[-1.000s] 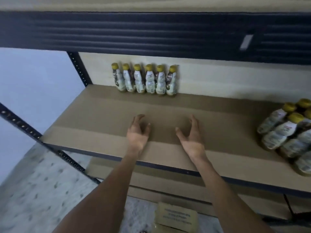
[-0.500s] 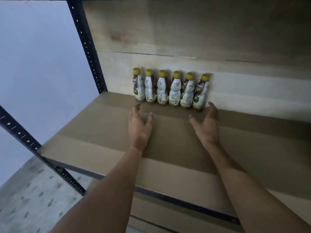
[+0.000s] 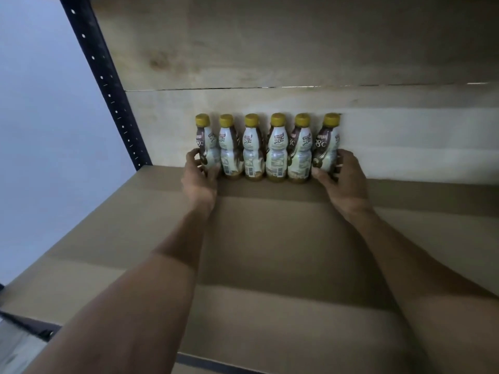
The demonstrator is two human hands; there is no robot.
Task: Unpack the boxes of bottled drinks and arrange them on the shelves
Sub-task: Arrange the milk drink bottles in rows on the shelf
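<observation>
Six waisted plastic bottles [image 3: 267, 149], yellow caps | hands grasp row ends: left [image 3: 199, 179], right [image 3: 344, 182] | cardboard-lined shelf [image 3: 270, 265]

A row of six bottles [image 3: 267, 149] with yellow caps is seen upright at the back of the shelf [image 3: 270, 265], against the pale back panel [image 3: 270, 49]. The leftmost bottle [image 3: 205, 147] is clasped by the left hand [image 3: 199, 179]; the rightmost bottle [image 3: 327, 147] (label partly covered) is clasped by the right hand [image 3: 343, 182]. Four bottles are left between the fingers. A black perforated post [image 3: 108, 85] stands left of the left fingers.
</observation>
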